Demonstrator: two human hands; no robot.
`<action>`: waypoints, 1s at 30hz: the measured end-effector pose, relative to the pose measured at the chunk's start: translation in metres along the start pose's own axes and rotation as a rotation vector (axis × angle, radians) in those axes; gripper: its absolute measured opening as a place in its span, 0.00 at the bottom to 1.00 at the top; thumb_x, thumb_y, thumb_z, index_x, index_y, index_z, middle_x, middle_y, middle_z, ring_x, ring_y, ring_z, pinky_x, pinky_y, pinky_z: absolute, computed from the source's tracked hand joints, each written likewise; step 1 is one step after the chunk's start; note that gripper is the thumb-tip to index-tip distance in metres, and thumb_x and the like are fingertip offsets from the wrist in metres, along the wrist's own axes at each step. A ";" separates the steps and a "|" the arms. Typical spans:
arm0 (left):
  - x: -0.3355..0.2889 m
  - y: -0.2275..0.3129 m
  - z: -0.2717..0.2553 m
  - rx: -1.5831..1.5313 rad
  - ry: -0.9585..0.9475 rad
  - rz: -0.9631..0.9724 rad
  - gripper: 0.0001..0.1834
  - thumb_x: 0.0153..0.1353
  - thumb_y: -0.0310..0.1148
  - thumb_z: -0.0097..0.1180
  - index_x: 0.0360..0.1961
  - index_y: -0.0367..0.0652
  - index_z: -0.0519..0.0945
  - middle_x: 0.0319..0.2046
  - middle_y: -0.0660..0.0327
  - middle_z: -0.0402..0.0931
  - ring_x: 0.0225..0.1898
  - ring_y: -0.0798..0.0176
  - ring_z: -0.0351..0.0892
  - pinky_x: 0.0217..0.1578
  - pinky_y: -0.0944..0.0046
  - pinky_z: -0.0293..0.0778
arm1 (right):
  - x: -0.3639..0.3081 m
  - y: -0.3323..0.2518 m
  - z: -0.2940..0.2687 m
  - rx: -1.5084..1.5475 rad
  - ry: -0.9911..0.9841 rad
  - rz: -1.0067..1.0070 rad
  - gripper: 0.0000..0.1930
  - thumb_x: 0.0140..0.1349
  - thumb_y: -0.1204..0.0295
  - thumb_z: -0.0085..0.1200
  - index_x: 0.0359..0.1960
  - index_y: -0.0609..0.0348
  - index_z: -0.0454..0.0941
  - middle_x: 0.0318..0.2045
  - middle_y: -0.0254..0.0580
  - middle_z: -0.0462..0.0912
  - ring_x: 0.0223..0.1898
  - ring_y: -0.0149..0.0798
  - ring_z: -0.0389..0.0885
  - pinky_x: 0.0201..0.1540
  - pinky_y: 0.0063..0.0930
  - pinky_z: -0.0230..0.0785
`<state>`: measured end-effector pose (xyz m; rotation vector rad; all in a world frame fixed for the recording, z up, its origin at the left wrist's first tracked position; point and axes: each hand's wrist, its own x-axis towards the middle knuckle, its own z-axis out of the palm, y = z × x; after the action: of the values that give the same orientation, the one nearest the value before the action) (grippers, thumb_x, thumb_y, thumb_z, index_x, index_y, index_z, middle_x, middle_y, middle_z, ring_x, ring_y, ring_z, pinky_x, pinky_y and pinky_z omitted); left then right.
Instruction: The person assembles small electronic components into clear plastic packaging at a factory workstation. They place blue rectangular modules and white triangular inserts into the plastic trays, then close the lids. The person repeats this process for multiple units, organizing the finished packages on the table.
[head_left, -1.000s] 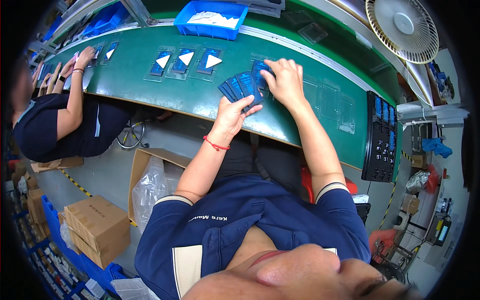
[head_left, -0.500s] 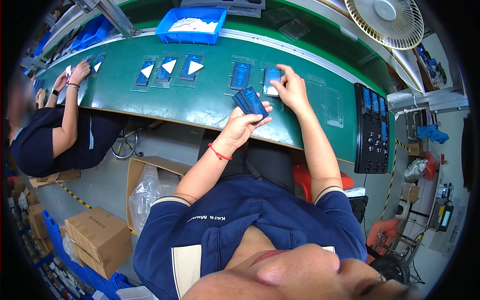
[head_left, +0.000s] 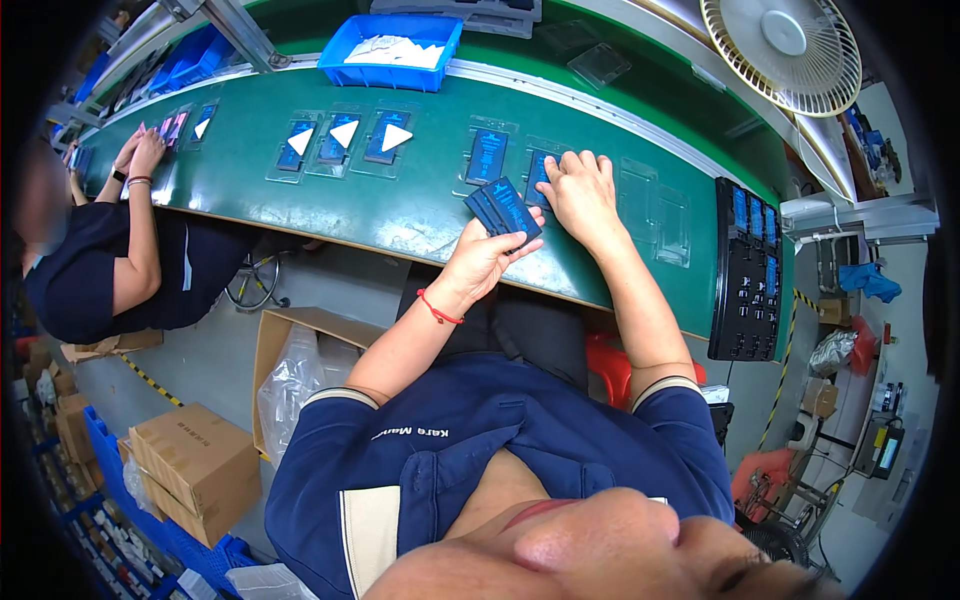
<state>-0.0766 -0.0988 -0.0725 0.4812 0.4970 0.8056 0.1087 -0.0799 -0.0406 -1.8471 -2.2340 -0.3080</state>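
Observation:
My left hand [head_left: 476, 264] holds a fanned stack of flat blue-black batteries [head_left: 500, 210] above the bench's near side. To its right, my right hand [head_left: 583, 198] rests with fingers spread on a battery [head_left: 538, 176] in a clear plastic tray [head_left: 545, 143], covering its right part. Just left of that lies another battery [head_left: 488, 157] in its own clear tray. Farther left, three more trayed batteries [head_left: 381, 145] each carry a white triangular piece [head_left: 396, 137].
Clear trays [head_left: 674, 238] lie right of my right hand. A black slotted tray [head_left: 732, 300] holding batteries occupies the bench's right end. At the back stands a blue bin [head_left: 385, 76] of white pieces, with a fan [head_left: 783, 35] to the right. A co-worker's hands [head_left: 146, 150] work at far left.
My right hand has come down over the trayed battery, its fingers now lying on it. My left hand stays nearly in place, and the stack in it has turned slightly.

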 end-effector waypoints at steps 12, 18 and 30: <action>0.006 -0.015 0.026 0.322 0.034 -0.055 0.26 0.58 0.20 0.60 0.57 0.37 0.69 0.44 0.55 0.79 0.43 0.58 0.83 0.32 0.65 0.84 | -0.052 0.013 -0.022 1.214 -0.031 0.344 0.27 0.57 0.79 0.59 0.61 0.54 0.70 0.21 0.26 0.70 0.24 0.19 0.67 0.28 0.18 0.62; 0.015 -0.025 0.034 0.192 -0.079 -0.186 0.33 0.60 0.19 0.55 0.65 0.38 0.58 0.56 0.47 0.71 0.59 0.53 0.73 0.53 0.54 0.77 | -0.039 0.062 -0.018 0.793 0.057 0.620 0.25 0.54 0.77 0.62 0.55 0.57 0.73 0.20 0.40 0.79 0.24 0.34 0.79 0.31 0.26 0.71; 0.018 -0.025 0.034 0.145 -0.065 -0.223 0.30 0.62 0.18 0.49 0.66 0.39 0.58 0.58 0.47 0.70 0.61 0.51 0.70 0.56 0.51 0.74 | -0.038 0.048 -0.021 -0.025 -0.080 0.174 0.20 0.53 0.61 0.63 0.47 0.54 0.82 0.33 0.35 0.76 0.41 0.39 0.72 0.44 0.36 0.62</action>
<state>-0.0320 -0.1072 -0.0649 0.5732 0.5407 0.5400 0.1633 -0.1130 -0.0317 -2.0850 -2.1087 -0.2354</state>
